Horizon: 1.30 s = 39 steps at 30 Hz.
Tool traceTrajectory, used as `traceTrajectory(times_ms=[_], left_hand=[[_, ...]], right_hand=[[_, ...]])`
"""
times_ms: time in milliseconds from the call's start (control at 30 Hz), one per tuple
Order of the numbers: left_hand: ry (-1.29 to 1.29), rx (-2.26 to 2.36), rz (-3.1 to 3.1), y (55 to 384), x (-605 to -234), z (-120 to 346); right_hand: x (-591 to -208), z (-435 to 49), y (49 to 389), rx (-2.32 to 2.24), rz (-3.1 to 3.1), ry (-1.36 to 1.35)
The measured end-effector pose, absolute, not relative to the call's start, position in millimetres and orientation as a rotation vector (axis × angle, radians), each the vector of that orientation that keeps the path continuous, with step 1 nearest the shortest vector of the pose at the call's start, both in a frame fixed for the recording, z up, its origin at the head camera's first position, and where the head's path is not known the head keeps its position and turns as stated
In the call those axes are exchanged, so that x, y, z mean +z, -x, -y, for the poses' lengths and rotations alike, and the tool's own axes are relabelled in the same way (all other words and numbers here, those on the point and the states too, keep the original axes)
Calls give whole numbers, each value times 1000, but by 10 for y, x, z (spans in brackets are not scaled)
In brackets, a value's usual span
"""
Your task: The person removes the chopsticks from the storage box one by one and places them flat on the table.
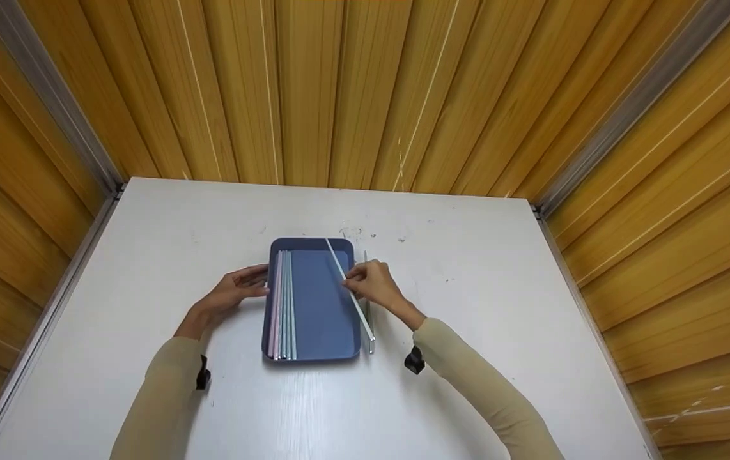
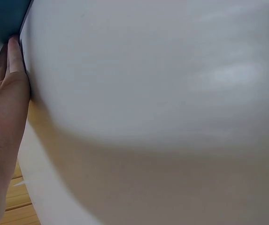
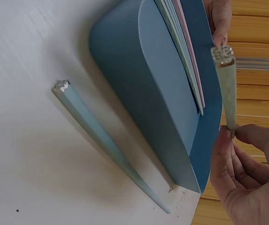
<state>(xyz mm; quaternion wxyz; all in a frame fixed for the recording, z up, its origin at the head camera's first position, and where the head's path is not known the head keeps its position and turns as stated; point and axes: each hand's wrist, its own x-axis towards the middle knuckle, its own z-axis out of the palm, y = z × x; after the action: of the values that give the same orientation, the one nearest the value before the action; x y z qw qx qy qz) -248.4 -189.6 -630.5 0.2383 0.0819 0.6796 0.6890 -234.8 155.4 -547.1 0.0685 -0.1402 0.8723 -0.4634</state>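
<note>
My right hand (image 1: 374, 282) pinches a pale green chopstick (image 3: 228, 89) between thumb and fingertips, over the right side of a blue tray (image 1: 323, 300). Its silver-capped thick end points toward me; the thin end points to the tray's far edge. Several pink, bluish and pale green chopsticks (image 1: 286, 306) lie side by side along the tray's left wall. Another green chopstick (image 3: 106, 139) rests on the table just outside the right wall. My left hand (image 1: 231, 291) touches the tray's left side with fairly straight fingers, partly hidden by the rim in the right wrist view.
The tray stands on a white table (image 1: 499, 275) with small dark marks beyond it. Yellow wood-look panels (image 1: 314, 96) enclose the back and both sides, with grey metal posts (image 1: 52, 96) at the corners.
</note>
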Motion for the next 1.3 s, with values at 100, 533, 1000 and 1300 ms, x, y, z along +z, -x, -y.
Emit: traceTrajectory(times_ms=[100,533,1000,1300], left_hand=[[-221,1883,-1858,2485,-6303,1903],[-201,1896,-1846,2470,-6295,1931],[-205,1905,-1837,2452,-6305,1953],[-164,1894,-1863,2440,-6292,1947]], right_hand=[[-5474,-1617,2341,-1401,-2624,413],[-5513,-1887,2344,-1486,-2645,244],[-5643,-2146,2257,-1526,-2703,67],[-5795,-2207,2258,-1533,-2650,-46]])
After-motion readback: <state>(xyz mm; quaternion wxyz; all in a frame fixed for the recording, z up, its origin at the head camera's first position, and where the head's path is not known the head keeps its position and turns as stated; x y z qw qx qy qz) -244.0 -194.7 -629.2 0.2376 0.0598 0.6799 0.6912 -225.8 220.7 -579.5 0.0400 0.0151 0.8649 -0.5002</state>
